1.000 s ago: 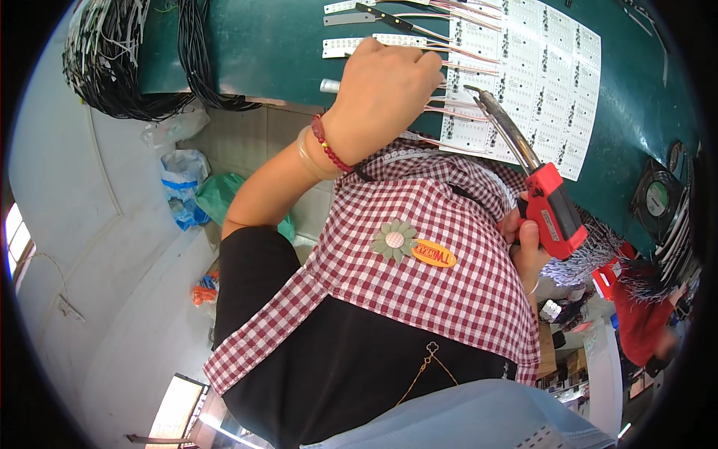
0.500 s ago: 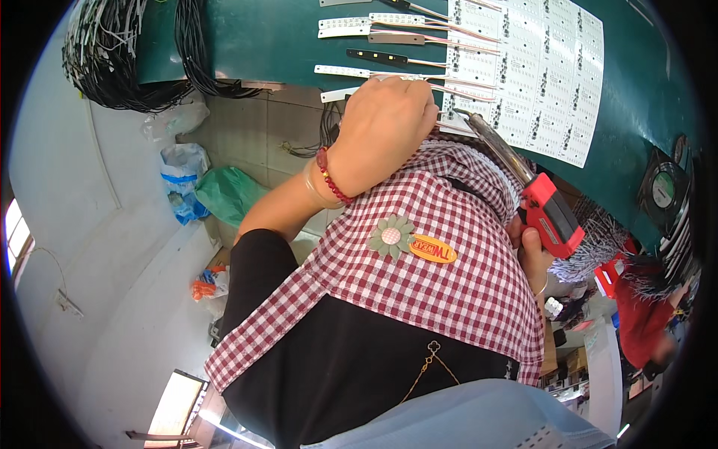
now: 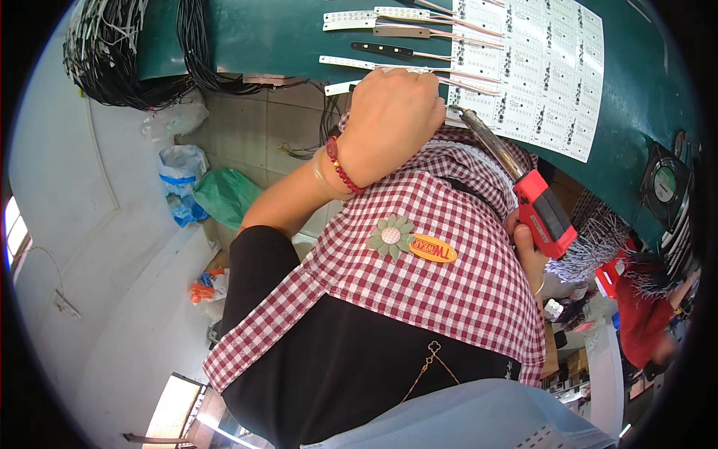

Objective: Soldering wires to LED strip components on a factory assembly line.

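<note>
My right hand is closed around a red and black soldering iron. The iron's metal barrel slants up and left, its tip at the near left corner of a white printed circuit board panel. Close to that tip, my left hand is closed with its back upward. Its fingertips are hidden, so what they pinch cannot be made out. A white LED strip with thin wires runs just beyond its knuckles. Farther off lie a black LED strip and a brown strip, their wires reaching toward the panel.
Bundles of black cable hang over the far left of the green tabletop. At the right edge sits a small black fan beside more wires. Plastic bags, one of them green, lie below the table at left.
The panel and strips have shifted slightly up in the picture. My left hand sits a little farther right, and the soldering iron has moved slightly left. Both hands stay closed.
</note>
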{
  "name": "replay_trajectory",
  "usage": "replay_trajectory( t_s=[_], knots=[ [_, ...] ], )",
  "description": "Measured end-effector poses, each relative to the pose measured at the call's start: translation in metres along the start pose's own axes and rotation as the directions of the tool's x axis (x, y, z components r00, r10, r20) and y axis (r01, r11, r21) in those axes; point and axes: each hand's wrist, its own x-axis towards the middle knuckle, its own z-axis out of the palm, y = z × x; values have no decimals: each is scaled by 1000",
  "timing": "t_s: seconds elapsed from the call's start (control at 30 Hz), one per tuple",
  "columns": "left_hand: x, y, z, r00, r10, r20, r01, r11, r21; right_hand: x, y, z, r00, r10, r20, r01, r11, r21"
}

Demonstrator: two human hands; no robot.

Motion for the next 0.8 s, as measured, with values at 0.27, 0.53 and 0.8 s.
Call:
replay_trajectory(
  t_s=[0.27, 0.53, 0.8],
  knots=[
    [1, 1, 4, 1000, 2, -23, -1, 998, 56, -5, 4, 3, 998, -9, -64, 21, 983, 183],
    [-3, -1, 3, 1000, 2, -16, -1, 999, 52, -5, 1, 12, 991, 15, -132, 0, 993, 116],
    [-2, -3, 8, 998, 12, -61, -9, 999, 53, 0, -1, 13, 996, -55, -69, 60, 995, 78]
  ],
)
